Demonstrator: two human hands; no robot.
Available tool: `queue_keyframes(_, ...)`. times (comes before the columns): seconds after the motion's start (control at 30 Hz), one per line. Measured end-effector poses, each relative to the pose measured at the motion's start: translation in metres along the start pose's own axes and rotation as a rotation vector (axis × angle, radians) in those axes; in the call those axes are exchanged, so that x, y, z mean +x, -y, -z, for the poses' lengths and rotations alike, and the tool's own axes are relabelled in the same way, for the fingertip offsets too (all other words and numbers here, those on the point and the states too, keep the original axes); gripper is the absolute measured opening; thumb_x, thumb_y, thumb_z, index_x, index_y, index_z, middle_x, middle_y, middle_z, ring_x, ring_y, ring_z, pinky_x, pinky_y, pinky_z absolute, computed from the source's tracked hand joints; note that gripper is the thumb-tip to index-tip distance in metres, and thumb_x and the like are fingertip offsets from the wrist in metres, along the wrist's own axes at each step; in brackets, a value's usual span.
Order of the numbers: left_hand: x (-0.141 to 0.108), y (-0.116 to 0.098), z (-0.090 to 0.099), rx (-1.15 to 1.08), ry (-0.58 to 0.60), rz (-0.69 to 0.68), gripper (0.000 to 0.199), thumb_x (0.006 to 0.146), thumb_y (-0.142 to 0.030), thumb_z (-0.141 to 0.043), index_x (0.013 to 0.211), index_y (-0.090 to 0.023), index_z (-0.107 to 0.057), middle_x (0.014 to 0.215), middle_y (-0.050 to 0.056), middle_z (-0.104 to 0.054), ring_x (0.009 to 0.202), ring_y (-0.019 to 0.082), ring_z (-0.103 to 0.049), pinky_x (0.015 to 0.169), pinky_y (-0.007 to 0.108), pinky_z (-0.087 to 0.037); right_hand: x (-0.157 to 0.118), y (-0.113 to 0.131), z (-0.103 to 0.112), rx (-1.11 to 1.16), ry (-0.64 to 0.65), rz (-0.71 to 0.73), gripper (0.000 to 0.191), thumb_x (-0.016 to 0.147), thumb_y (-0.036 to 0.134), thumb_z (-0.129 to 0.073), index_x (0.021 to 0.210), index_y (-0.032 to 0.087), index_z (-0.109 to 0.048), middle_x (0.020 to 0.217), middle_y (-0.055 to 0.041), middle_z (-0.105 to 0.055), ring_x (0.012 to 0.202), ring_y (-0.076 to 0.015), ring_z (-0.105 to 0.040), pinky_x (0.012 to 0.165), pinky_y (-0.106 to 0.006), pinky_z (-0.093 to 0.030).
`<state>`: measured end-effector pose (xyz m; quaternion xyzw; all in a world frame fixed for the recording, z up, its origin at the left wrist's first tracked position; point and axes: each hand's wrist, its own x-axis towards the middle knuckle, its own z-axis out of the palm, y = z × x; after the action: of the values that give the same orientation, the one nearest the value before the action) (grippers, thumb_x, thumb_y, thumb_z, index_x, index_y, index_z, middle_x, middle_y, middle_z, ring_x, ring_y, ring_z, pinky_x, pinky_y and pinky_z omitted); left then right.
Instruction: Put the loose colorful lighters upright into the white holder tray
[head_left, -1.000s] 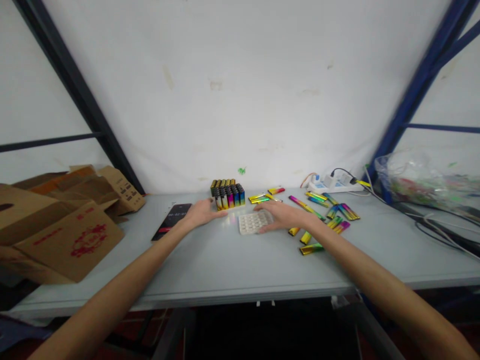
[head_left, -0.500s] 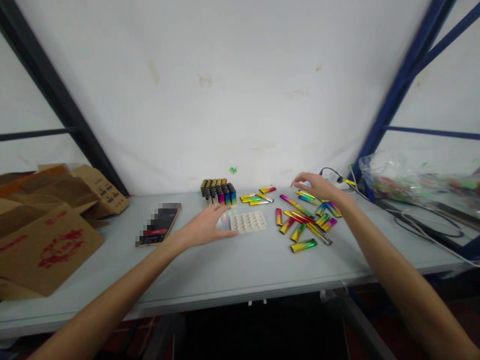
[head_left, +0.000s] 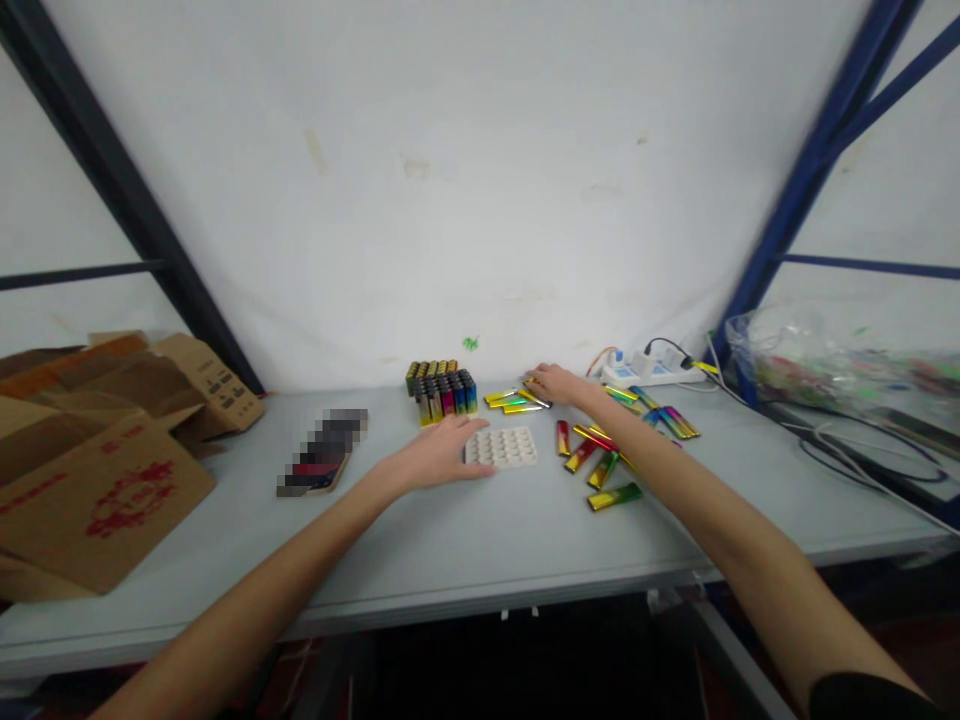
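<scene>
Upon the grey tabletop point(head_left: 420, 545), the pale pocketed tray point(head_left: 514, 448) lies crosswise by its long axis, its left end bracketed by the spread left hand point(head_left: 439, 455), the nearer, while the right hand point(head_left: 561, 384), its grip indiscernible, is at loose lighters point(head_left: 523, 408) beyond.

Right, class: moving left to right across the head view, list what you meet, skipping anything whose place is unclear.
Cardboard boxes → phone → block of upright coloured sticks → right hand → white power strip → clear plastic bag.
</scene>
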<state>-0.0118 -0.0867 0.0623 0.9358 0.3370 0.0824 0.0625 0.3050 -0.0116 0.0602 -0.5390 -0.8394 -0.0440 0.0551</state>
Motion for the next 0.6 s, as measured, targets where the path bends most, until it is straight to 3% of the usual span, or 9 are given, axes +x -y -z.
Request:
queue_keyframes(0.13,-0.003,-0.001,-0.004,-0.025,-0.045,-0.01,0.075,0.089,-0.068,-0.059,0.145,-0.019,-0.052,0.143,0.014,-0.059,0.132,0.032,-0.054,0.113,0.043,-0.041,-0.02,0.004,-0.006,-0.133,0.044,0.117,0.028,0.105,0.024,-0.045,0.115,0.017,-0.07,0.12,-0.0164,-0.071,0.114,-0.0284,-0.059,0.1,-0.044,-0.043)
queue_keyframes(0.27,-0.003,0.001,-0.007,-0.045,-0.051,-0.013,0.074,0.089,-0.069,-0.058,0.144,-0.02,-0.051,0.143,0.013,-0.058,0.133,0.031,-0.054,0.113,0.042,-0.041,-0.051,-0.004,-0.002,-0.1,-0.001,0.211,0.032,0.106,0.025,-0.041,0.117,0.019,-0.071,0.12,-0.0128,-0.073,0.109,-0.025,-0.061,0.099,-0.039,-0.045)
queue_keyframes(0.4,-0.003,0.002,-0.009,-0.048,-0.058,-0.013,0.079,0.086,-0.074,-0.059,0.144,-0.02,-0.051,0.143,0.014,-0.058,0.131,0.032,-0.054,0.112,0.043,-0.042,-0.079,-0.037,0.002,-0.017,-0.134,0.028,0.044,0.109,0.034,-0.032,0.127,0.016,-0.068,0.13,-0.0151,-0.07,0.121,-0.0267,-0.06,0.108,-0.042,-0.044)
queue_keyframes(0.5,0.005,-0.003,-0.007,-0.033,-0.085,-0.007,0.083,0.087,-0.079,-0.051,0.143,-0.018,-0.053,0.14,0.016,-0.058,0.129,0.033,-0.054,0.111,0.043,-0.043,-0.094,-0.063,-0.003,-0.031,-0.106,-0.169,0.046,0.107,0.035,-0.033,0.126,0.013,-0.069,0.13,-0.0187,-0.069,0.121,-0.0282,-0.062,0.109,-0.044,-0.044)
queue_keyframes(0.6,0.027,-0.012,-0.005,0.002,-0.143,-0.049,0.074,0.099,-0.072,-0.03,0.143,-0.017,-0.053,0.142,0.017,-0.056,0.134,0.031,-0.051,0.115,0.043,-0.038,-0.102,-0.07,-0.01,-0.029,-0.056,-0.159,0.044,0.107,0.035,-0.036,0.128,0.013,-0.068,0.135,-0.0178,-0.067,0.127,-0.0274,-0.059,0.112,-0.043,-0.042)
